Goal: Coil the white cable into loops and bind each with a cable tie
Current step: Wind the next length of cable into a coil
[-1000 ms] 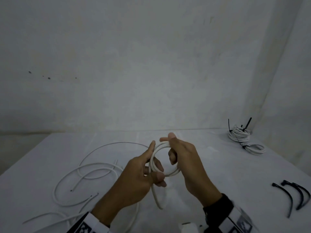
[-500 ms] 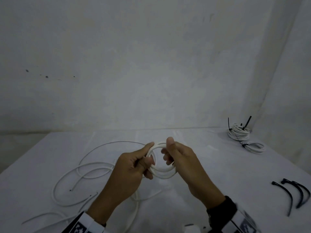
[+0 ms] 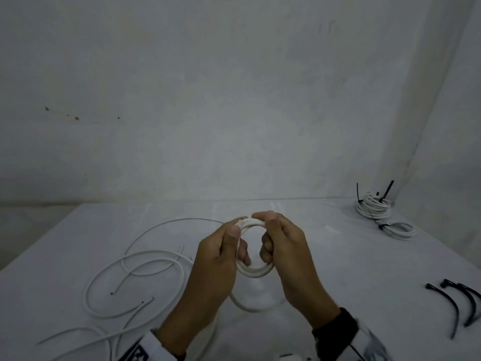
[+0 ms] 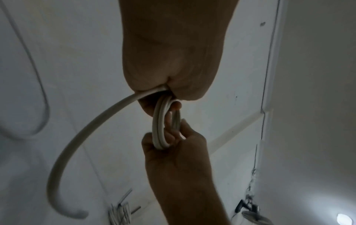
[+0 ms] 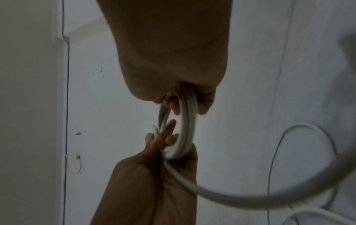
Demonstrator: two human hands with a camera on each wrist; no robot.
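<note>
A small coil of white cable [image 3: 253, 272] [image 4: 161, 121] [image 5: 185, 121] is held upright above the table [image 3: 325, 269] between both hands. My left hand [image 3: 221, 256] [image 4: 169, 60] grips its left side, thumb on the top. My right hand [image 3: 281, 246] [image 5: 169, 60] grips the right side, fingers curled through the ring. The cable's free tail [image 3: 247, 307] [image 4: 80, 137] hangs down from the left hand and curves over the table. Its end is hidden behind my forearms.
Loose white cables [image 3: 135, 272] lie in wide curves on the left of the table. Two bound white coils [image 3: 374, 207] with black ties sit at the far right corner. Several black cable ties [image 3: 458, 306] lie near the right edge. Walls stand behind and to the right.
The left hand shifted from the coil's bottom to its left side and top. The hanging tail was drawn round, and the coil now has more turns. Both hands moved slightly closer together.
</note>
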